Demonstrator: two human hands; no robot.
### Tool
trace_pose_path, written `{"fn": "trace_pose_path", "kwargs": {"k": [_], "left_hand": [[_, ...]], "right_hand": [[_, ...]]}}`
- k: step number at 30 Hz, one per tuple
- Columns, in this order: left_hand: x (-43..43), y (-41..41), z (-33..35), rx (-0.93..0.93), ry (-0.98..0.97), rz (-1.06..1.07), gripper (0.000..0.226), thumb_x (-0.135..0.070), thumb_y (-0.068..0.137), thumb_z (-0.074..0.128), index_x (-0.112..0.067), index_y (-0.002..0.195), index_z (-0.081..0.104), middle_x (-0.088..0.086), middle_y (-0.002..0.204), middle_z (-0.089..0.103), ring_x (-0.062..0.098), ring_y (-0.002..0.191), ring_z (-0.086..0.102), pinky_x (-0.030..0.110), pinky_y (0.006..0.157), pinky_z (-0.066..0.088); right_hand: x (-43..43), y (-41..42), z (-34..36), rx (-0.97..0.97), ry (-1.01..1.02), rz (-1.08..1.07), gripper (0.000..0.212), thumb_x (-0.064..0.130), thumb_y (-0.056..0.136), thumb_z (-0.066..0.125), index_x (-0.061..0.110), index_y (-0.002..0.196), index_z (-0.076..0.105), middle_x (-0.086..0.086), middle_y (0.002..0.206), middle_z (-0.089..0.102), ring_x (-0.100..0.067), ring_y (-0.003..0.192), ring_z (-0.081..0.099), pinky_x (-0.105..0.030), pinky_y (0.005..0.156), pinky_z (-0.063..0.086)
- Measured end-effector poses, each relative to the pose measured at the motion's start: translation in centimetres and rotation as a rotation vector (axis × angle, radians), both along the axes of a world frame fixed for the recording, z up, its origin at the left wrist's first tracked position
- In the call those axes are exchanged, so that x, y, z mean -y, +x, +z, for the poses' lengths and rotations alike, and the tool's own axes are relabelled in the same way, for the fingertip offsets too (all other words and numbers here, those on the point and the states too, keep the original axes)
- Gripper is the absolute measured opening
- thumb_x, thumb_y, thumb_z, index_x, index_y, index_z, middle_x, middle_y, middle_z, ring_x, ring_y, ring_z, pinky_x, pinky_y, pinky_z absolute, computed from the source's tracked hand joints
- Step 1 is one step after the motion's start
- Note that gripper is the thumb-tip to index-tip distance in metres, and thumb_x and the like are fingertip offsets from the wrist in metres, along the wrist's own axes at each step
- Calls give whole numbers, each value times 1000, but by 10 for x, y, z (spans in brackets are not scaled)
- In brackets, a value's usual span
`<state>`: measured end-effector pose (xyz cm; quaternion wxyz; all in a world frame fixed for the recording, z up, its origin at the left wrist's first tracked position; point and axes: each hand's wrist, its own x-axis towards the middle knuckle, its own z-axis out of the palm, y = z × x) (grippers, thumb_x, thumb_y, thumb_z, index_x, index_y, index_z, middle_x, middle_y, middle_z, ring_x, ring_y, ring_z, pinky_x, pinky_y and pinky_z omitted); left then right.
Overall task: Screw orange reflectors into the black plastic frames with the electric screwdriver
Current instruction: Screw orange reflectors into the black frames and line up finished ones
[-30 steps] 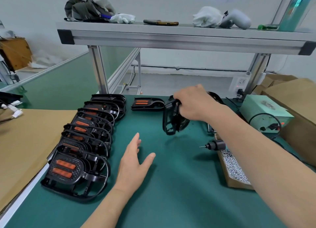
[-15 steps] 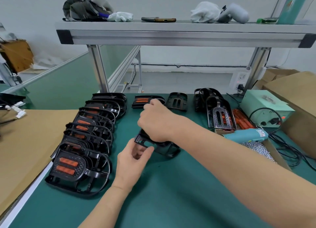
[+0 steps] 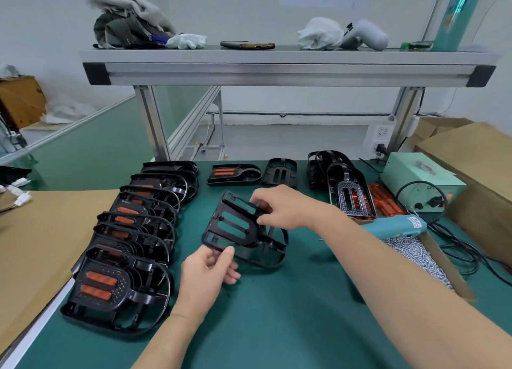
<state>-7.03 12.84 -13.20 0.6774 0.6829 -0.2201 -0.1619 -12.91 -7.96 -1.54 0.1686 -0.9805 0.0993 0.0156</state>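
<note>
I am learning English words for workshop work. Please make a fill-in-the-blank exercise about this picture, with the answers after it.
The left hand and the right hand hold one black frame with ____ reflectors in it.
The row of finished frames stands on the person's ____ side.
The electric screwdriver lies to the ____ of the held frame.
Missing words: no; left; right.
</note>
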Motion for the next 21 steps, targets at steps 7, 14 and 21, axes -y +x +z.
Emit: {"fn": "trace_pose_path", "kwargs": {"k": [7, 14, 21], "left_hand": [[0, -2, 10, 147, -27, 146, 58, -49, 76, 68, -19, 123, 51, 2, 110, 62, 2, 97, 62, 13, 85, 49], [0, -5, 6, 527, 383, -217, 100, -71, 64, 66, -39, 151, 30, -30, 150, 29, -10, 142, 22, 22, 116, 24], [1, -1, 0, 696, 512, -306, 109, -88, 57, 58, -33, 149, 41, -25, 152, 30, -7, 146, 15, 20, 119, 16]], "right_hand": [[0, -7, -2, -173, -139, 46, 44, 18, 87, 62, 19, 131, 61, -5, 120, 66, -24, 108, 56, -32, 88, 48], [-14, -14, -15, -256, -177, 98, 34, 22, 84, 65, 13, 117, 68, -8, 111, 70, -28, 103, 61, -32, 81, 50], [7, -24, -9, -83, -20, -16, 31, 32, 90, 65, 19, 117, 71, 1, 115, 72, -18, 106, 63, -30, 93, 50]]}}
